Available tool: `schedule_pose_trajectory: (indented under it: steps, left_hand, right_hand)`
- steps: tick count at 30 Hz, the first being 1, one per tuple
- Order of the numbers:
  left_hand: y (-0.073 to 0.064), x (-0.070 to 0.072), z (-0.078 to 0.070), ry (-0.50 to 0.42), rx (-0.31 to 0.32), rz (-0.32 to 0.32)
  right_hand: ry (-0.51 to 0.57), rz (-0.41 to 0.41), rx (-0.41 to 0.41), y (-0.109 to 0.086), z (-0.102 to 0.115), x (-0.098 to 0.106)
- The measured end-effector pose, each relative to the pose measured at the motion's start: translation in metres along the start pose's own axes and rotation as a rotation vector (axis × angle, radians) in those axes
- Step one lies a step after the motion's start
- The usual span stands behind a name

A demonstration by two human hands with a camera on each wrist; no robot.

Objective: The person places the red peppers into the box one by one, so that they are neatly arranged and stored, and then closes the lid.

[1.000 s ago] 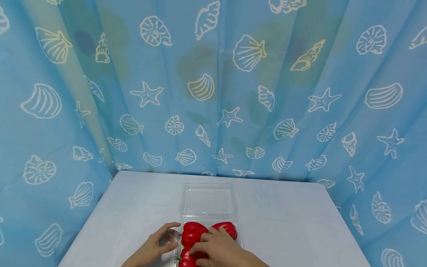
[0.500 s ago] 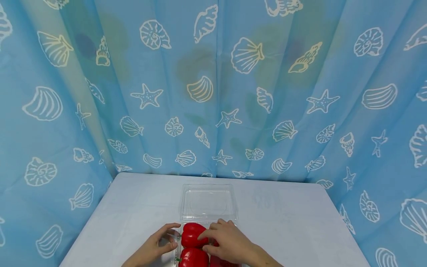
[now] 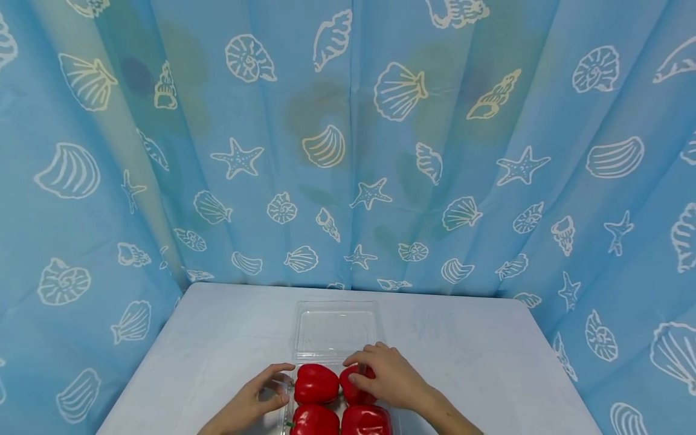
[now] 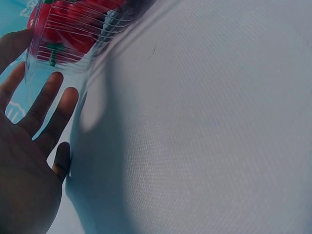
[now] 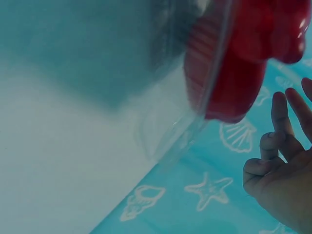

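Observation:
Several red bell peppers lie in a clear plastic clamshell box [image 3: 286, 413] at the bottom of the head view. At the far right corner, my right hand [image 3: 396, 376] holds a bell pepper [image 3: 356, 396] between curved fingers and thumb. Another pepper [image 3: 316, 383] sits at the far left, with one at the near left [image 3: 315, 422] and one at the near right [image 3: 367, 420]. My left hand [image 3: 251, 399] stays beside the box's left wall, fingers spread, fingertips right at the edge. A green stem [image 4: 53, 53] shows through that wall in the left wrist view.
The box's clear lid [image 3: 338, 329] lies folded back on the white-covered table [image 3: 462, 344]. Behind and at both sides hangs a blue curtain [image 3: 348, 163] with white shell and starfish prints.
My right hand has moved right and away from me, from the nearer peppers to the far right one, uncovering the near right pepper. The far right pepper is turned differently. My left hand has stayed put.

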State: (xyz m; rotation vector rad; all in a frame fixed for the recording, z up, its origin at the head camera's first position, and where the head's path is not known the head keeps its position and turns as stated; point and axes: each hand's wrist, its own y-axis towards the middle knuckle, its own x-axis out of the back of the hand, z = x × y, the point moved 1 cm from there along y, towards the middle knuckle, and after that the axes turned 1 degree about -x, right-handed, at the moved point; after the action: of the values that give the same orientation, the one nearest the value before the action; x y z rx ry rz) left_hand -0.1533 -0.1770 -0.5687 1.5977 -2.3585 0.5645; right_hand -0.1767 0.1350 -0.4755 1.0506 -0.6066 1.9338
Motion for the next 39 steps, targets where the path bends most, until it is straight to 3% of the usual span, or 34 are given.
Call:
schedule_pose_trajectory:
  steps: [9, 15, 21, 25, 39]
  left_hand:
    - [0.005, 0.003, 0.003, 0.001, -0.057, -0.010]
    - [0.013, 0.002, 0.006, 0.008, -0.060, -0.120]
    - [0.026, -0.001, 0.006, -0.051, 0.000, -0.229]
    - [0.032, -0.003, 0.002, -0.042, 0.041, -0.267]
    - [0.035, -0.002, -0.003, -0.068, -0.001, -0.237]
  right_hand:
    - [0.175, -0.210, -0.129, 0.011, -0.046, -0.002]
    - [0.266, -0.347, -0.284, 0.014, -0.073, -0.013]
    - [0.425, -0.308, -0.413, 0.014, -0.086, -0.021]
    - [0.537, -0.262, -0.456, 0.015, -0.089, -0.025]
    - [0.739, -0.209, -0.478, 0.017, -0.095, -0.031]
